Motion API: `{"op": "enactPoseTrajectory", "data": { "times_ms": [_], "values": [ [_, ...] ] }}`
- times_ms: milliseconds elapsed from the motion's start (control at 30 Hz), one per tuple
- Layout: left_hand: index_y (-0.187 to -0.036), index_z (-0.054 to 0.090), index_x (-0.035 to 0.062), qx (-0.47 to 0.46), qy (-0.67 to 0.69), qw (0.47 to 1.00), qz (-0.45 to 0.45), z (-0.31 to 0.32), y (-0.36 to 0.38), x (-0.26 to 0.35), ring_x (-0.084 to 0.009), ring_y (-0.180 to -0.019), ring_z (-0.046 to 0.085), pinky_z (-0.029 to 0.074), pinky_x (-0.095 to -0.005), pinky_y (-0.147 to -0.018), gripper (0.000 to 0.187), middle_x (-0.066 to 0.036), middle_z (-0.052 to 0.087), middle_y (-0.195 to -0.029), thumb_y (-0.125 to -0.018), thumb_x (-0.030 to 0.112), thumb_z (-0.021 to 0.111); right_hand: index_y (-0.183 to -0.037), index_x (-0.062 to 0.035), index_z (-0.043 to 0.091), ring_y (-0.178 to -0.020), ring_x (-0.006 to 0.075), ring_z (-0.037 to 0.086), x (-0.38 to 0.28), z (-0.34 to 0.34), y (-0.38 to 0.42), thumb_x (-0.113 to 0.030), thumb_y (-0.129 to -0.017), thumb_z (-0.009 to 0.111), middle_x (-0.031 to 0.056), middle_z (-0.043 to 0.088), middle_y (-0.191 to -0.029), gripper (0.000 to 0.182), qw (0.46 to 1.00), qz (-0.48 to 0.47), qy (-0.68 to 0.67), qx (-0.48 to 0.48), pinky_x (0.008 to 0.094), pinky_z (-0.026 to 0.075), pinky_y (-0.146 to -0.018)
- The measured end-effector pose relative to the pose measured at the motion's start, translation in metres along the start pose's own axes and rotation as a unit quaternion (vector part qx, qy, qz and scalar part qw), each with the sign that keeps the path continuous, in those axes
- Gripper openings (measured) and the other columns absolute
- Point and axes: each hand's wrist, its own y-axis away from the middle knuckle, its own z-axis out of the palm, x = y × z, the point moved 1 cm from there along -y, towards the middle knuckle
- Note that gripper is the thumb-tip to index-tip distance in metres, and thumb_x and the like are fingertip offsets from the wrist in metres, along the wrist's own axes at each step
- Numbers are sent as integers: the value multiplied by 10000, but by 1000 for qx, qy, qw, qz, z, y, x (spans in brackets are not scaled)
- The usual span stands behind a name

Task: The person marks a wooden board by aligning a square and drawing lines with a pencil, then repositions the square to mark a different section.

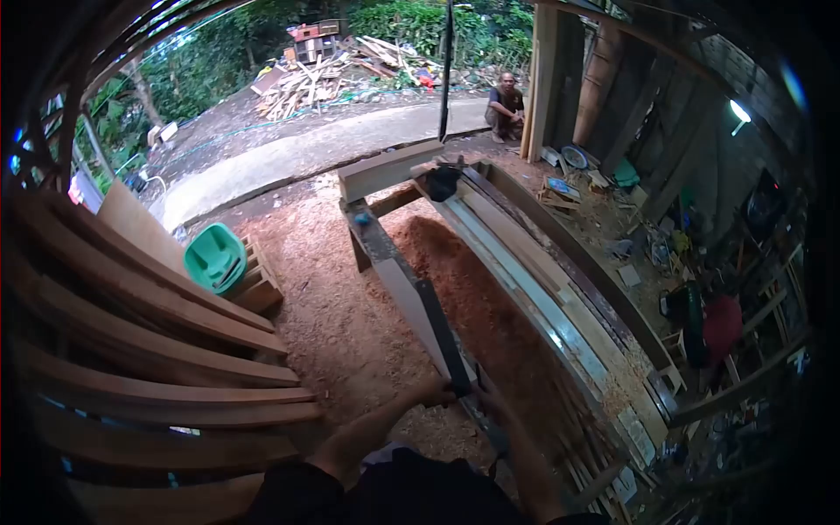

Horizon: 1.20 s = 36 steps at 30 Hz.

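A long dark strip [442, 332] lies lengthwise along a narrow bench beam [382, 241], beside a pale flat board [407, 302]. Around the near end of the strip, my left hand [435, 391] is closed, coming from the left. Just to its right, my right hand [492, 404] is at the bench beside the strip's near end; its fingers are dark and partly hidden, so its grip cannot be made out.
Curved planks [157, 381] are stacked at left, near a green plastic seat [215, 259]. Long boards [525, 254] lie on a frame at right above sawdust [437, 254]. A person [505, 109] squats at the back by a post. Scraps litter the right side.
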Motion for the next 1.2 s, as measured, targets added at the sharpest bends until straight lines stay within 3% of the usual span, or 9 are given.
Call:
{"op": "enactPoseTrajectory", "data": {
  "times_ms": [67, 167, 333, 433, 567, 633, 700, 900, 1200],
  "values": [
    [-1122, 648, 21, -28, -41, 998, -24, -18, -17, 3, -214, -774, 682, 547, -337, -716, 296, -110, 693, -858, -872, 175, 610, -1245, -28, 612, -720, 95, 556, -27, 1, -14, -326, -848, 736, 26, 676, -985, 512, 994, 73, 51, -61, 242, 431, -600],
    [-1077, 654, 3, -2, -33, 999, 35, -82, 50, -4, -221, -748, 681, 546, -359, -707, 278, -109, 688, -798, -862, 170, 598, -1124, -5, 673, -712, 95, 550, -61, 92, -28, -307, -829, 753, 9, 667, -884, 430, 997, 14, 75, -30, 251, 433, -612],
    [-1165, 571, 7, 150, -34, 983, 100, -123, 83, -36, -221, -883, 644, 532, -362, -791, 442, -118, 659, -967, -771, 179, 676, -925, 64, 707, -750, 175, 677, -50, 147, -87, -190, -815, 756, 105, 716, -834, 281, 993, -4, 112, 33, 312, 528, -695],
    [-1220, 456, -15, 290, -170, 928, 160, -133, 107, -42, -327, -1002, 604, 505, -374, -860, 589, -185, 590, -1074, -755, 202, 747, -912, 63, 710, -753, 174, 680, -40, 184, -122, -210, -811, 759, 108, 718, -831, 296, 999, -26, 31, 34, 306, 523, -691],
    [-1195, 474, -23, 347, -78, 912, 206, -140, 85, -85, -400, -1059, 568, 486, -438, -836, 446, -224, 567, -1055, -837, 141, 681, -957, 35, 688, -618, 88, 550, -55, 214, -136, -303, -872, 716, 44, 653, -784, 351, 996, 18, 71, 51, 252, 425, -532],
    [-1193, 472, -33, 354, -66, 917, 169, -140, 83, -89, -366, -992, 612, 495, -434, -776, 348, -202, 594, -1058, -883, 69, 594, -995, 11, 679, -571, 83, 518, -76, 221, -135, -314, -910, 672, 45, 658, -771, 336, 991, 90, 86, 53, 249, 405, -502],
    [-1261, 468, -7, 397, 31, 917, 0, -161, 94, -70, -324, -988, 649, 519, -400, -818, 388, -187, 622, -1143, -906, 95, 583, -1025, -18, 671, -528, 72, 468, -78, 218, -140, -295, -953, 614, 48, 676, -801, 292, 997, 31, -15, 62, 240, 378, -471],
    [-1318, 425, 17, 287, 459, 838, 69, -174, 80, -88, -253, -910, 689, 573, -394, -742, 316, -144, 647, -1140, -1017, 113, 424, -1085, 20, 642, -884, 200, 681, -67, 161, -177, -98, -959, 542, 125, 704, -952, 200, 956, -136, 243, 98, 332, 507, -766],
    [-1077, 510, 54, 330, 538, 775, 24, -174, 33, -91, -221, -684, 648, 565, -373, -597, 244, -102, 646, -899, -1031, 285, 446, -1135, -1, 604, -1094, 368, 578, -85, 124, -209, -70, -800, 714, 192, 580, -1165, 359, 884, -248, 395, -19, 420, 479, -907]
  ]
}}
